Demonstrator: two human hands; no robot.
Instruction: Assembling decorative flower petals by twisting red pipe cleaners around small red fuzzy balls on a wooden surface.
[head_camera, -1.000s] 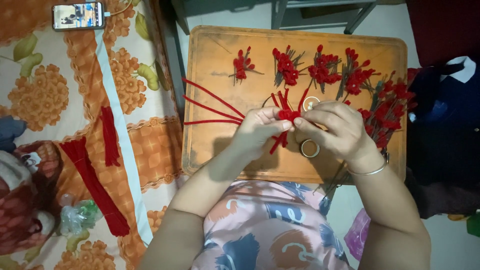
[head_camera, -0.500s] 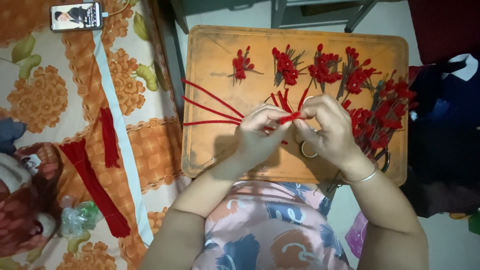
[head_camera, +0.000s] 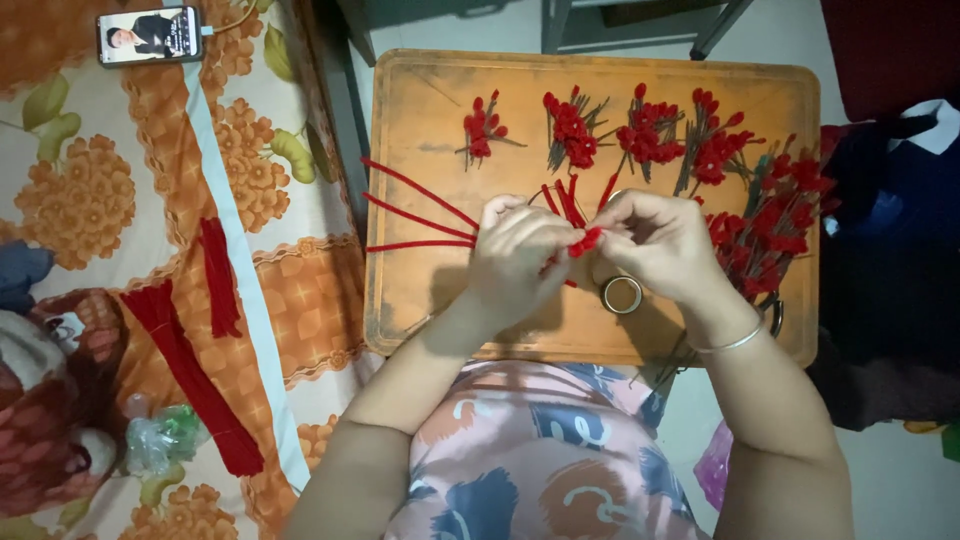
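Both my hands meet over the middle of an orange wooden board (head_camera: 420, 100). My left hand (head_camera: 520, 262) grips a bunch of red fuzzy stems (head_camera: 415, 215) that fan out to the left. My right hand (head_camera: 655, 245) pinches the folded red end (head_camera: 585, 241) of the same bunch, fingertips touching the left hand's. More red stem tips (head_camera: 565, 200) stick up behind the fingers. A small tape roll (head_camera: 621, 295) lies on the board just under my right hand.
Several finished red flower sprigs (head_camera: 650, 130) lie along the board's far edge, and a larger pile (head_camera: 775, 225) at its right. On the patterned bedspread at left lie bundles of red stems (head_camera: 190, 375) and a phone (head_camera: 150, 35). Dark cloth (head_camera: 890, 230) lies right.
My hands have drawn closer together and shifted slightly up the board, working the red end between the fingertips. The tape roll shows more from under my right hand.
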